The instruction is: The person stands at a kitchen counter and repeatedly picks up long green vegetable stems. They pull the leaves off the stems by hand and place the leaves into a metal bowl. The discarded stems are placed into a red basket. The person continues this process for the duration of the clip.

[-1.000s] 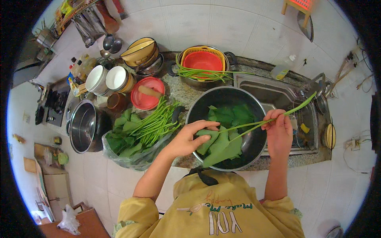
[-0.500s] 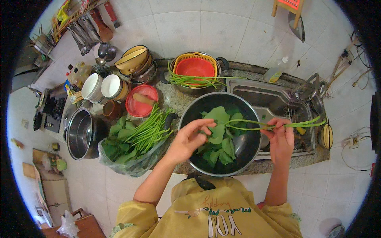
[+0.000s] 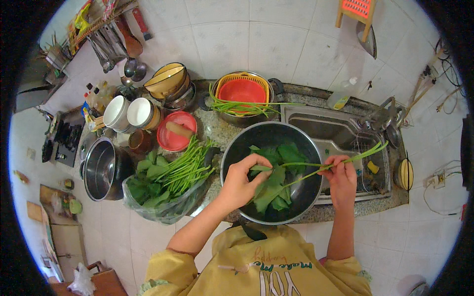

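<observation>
Over a large dark metal bowl (image 3: 308, 190) on the counter, both hands work on long-stemmed leafy greens. My right hand (image 3: 341, 180) pinches a few green stems (image 3: 366, 153), whose cut ends point right across the sink. From that hand the stems run left to broad leaves (image 3: 270, 191) above the bowl. My left hand (image 3: 242, 181) has its thumb and fingers closed at a leaf, partly hiding it. More torn leaves (image 3: 291, 153) lie inside the bowl. Left of it, a clear plastic bag (image 3: 165, 212) holds a thick bunch of the same greens (image 3: 185, 170).
Behind the bowl, loose stems (image 3: 237, 107) lie across a red basket (image 3: 242, 91) in a pot. A steel sink (image 3: 308, 116) is at the right. To the left stand a deep pot (image 3: 98, 170), a red dish (image 3: 190, 118), white bowls (image 3: 139, 109) and stacked yellow bowls (image 3: 165, 81).
My right hand has shifted slightly left and down with the stems, which now slant. My left hand has moved a little right and down, closing at a leaf.
</observation>
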